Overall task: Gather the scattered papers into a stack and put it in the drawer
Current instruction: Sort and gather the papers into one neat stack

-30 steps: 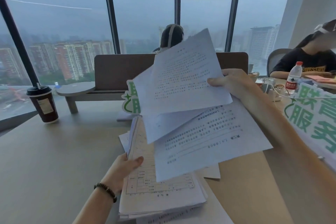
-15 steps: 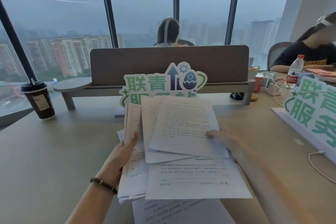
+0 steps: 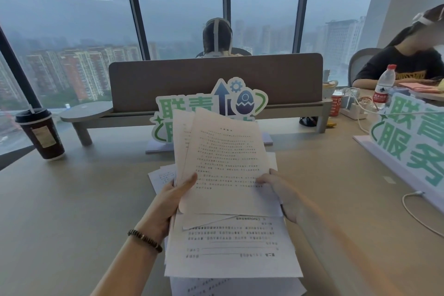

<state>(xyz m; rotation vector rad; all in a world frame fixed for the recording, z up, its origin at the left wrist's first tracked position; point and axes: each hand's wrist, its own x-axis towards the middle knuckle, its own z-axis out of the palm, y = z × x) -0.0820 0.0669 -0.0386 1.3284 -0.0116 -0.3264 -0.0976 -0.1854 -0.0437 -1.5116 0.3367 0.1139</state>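
A loose, uneven stack of white printed papers (image 3: 228, 166) is in front of me over the beige table (image 3: 72, 211). My left hand (image 3: 168, 199), with a dark bead bracelet on its wrist, grips the stack's left edge, thumb on top. My right hand (image 3: 278, 190) holds the right edge, fingers on the top sheet. The top sheets tilt up toward me; lower sheets (image 3: 230, 245) stick out at the near side. Another sheet (image 3: 161, 175) peeks out at the left beneath. No drawer is in view.
A green-lettered sign (image 3: 209, 108) stands just behind the papers, before a grey divider (image 3: 216, 79). A dark coffee cup (image 3: 40, 134) is at the far left. At the right are a second sign (image 3: 413, 142), a white cable (image 3: 418, 214), a water bottle (image 3: 384, 86) and seated people.
My right hand has brought its raised sheets down onto the left hand's pile. Both hands now hold the papers together as one stack, closer to me.
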